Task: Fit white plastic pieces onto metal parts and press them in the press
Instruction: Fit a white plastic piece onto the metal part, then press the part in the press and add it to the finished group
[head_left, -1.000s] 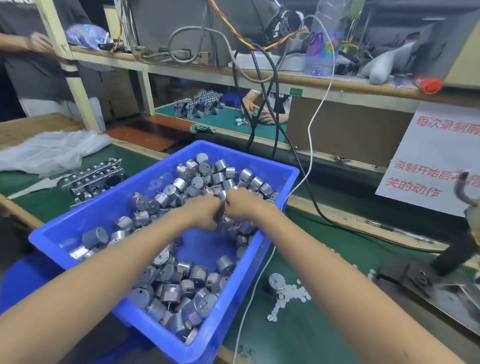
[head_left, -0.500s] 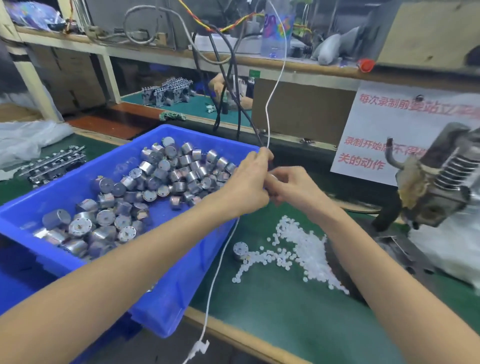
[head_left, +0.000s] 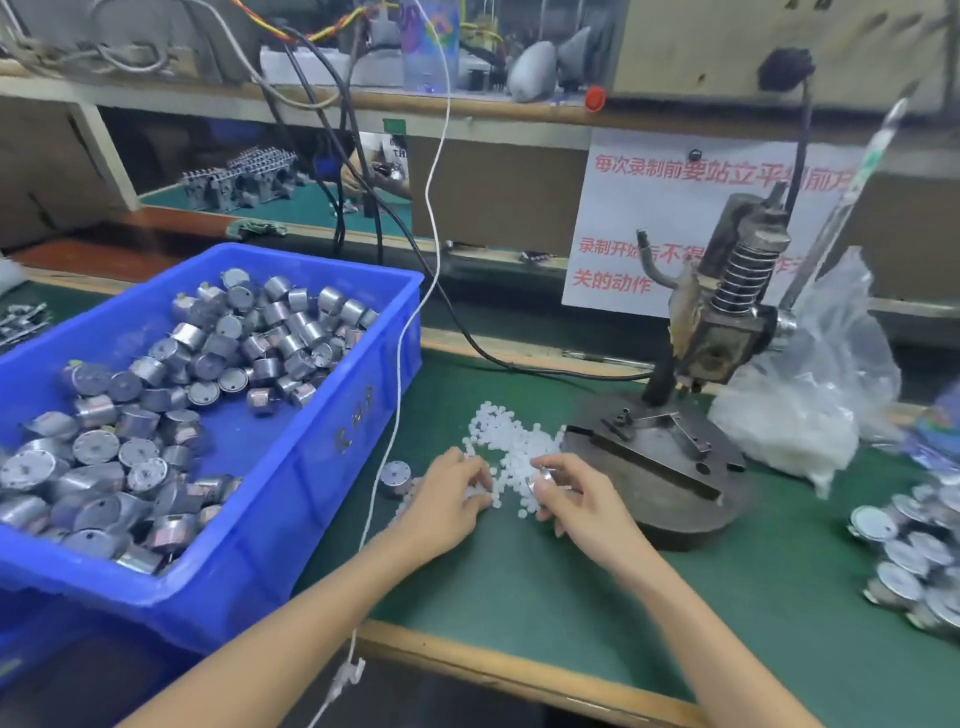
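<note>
A heap of small white plastic pieces lies on the green mat in front of the press. My left hand rests at the heap's near left edge, its fingers curled onto the pieces; whether it pinches one I cannot tell. My right hand holds a small silver metal part between thumb and fingers, just left of the press's round base. One metal part stands alone on the mat. A blue bin at the left holds several metal parts.
A white cable hangs down past the bin's right wall to the table's front edge. A plastic bag lies right of the press. Several metal parts are piled at the far right. A black cable runs to the press.
Both hands came out of the blue bin, moved right and dropped to the white pieces on the mat. The right hand now holds a metal part. My view swung right toward the press.
</note>
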